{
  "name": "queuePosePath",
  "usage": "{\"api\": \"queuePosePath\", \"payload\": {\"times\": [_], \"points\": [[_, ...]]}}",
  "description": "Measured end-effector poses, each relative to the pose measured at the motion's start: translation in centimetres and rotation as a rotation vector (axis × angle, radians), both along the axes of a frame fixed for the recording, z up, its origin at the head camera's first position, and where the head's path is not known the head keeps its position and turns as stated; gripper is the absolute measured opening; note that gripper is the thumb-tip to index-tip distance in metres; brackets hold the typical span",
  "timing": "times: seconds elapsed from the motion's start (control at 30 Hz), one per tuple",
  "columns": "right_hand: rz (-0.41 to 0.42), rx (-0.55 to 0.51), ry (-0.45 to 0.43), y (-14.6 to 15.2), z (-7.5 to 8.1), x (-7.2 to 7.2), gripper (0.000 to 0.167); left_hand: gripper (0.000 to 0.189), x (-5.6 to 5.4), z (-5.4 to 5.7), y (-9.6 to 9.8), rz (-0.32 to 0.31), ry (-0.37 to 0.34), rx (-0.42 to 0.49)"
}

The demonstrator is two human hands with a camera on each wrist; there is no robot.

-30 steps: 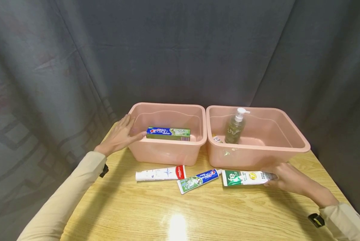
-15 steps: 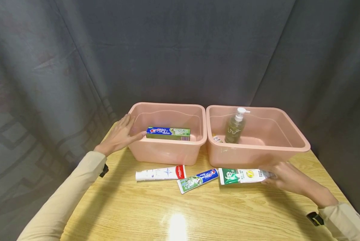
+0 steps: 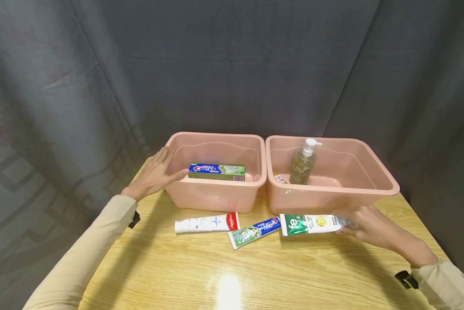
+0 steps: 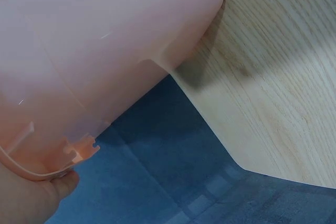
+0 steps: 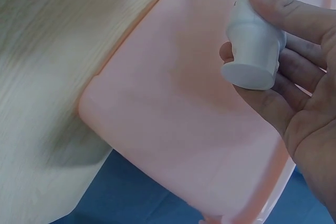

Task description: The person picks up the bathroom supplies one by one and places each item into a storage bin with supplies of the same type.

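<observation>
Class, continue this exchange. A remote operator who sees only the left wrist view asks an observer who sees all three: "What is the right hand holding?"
Observer: The right hand holds a green-and-white tube by one end.
Operator: And what is inside the bin by the left hand?
Observer: A blue-and-green box lies in it.
Operator: Are there other tubes on the table?
Observer: Yes, two: a white tube with a red end and a blue-and-green tube.
</observation>
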State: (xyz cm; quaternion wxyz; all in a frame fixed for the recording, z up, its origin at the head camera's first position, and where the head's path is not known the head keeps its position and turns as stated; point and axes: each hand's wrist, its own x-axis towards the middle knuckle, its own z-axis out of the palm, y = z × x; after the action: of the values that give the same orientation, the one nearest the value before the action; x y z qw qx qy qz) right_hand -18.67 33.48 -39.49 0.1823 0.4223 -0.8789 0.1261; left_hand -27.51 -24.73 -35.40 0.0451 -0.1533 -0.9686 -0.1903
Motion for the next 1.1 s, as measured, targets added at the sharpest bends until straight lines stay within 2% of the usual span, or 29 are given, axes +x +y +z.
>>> {"api": "queuePosePath", "payload": {"times": [0.47, 0.67, 0.87, 1.1], "points": [[0.044, 0.004, 0.086, -1.0, -0.1, -0.3, 0.056, 0.101, -0.1, -0.1, 0.0, 0.001, -0.001, 0.0], [0.065, -0.005, 0.042, -1.6, 0.4, 0.0, 0.05, 0.099, 0.0, 0.0, 0.1, -0.007, 0.024, -0.009], [0.083, 0.005, 0.08, -2.0, 0.6, -0.4, 0.053, 0.099, 0.1, 0.1, 0.0, -0.004, 0.02, -0.006], [0.075, -0.003, 0.069, -2.8, 1.3, -0.3, 0.05, 0.099, 0.0, 0.0, 0.1, -0.004, 0.017, -0.007]]}}
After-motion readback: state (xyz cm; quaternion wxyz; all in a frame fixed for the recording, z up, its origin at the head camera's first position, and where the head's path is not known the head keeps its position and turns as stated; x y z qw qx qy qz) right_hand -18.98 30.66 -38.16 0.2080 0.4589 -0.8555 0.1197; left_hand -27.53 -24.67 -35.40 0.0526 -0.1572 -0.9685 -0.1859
